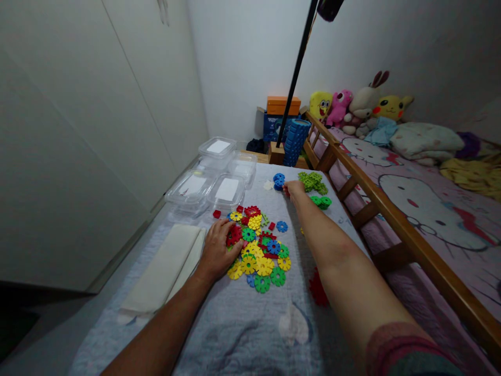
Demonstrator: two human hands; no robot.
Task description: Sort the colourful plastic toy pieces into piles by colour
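A heap of flat plastic gear-shaped pieces (260, 248) in yellow, red, green and blue lies on a grey quilt (235, 329). My left hand (219, 250) rests palm down at the heap's left edge, fingers bent over red pieces. My right hand (294, 189) is stretched far forward, fingers closed next to a small stack of blue pieces (278, 180); what it holds is hidden. Green pieces (313, 183) lie in a pile just right of that hand, with more green ones (323, 201) nearer. A red piece (317, 287) shows beside my right forearm.
Several clear plastic boxes with lids (213, 180) stand at the far left of the quilt. A folded cream cloth (166, 269) lies left of my left hand. A wooden bed rail (391, 219) runs along the right, with plush toys (360, 107) behind. A black pole (297, 68) rises beyond.
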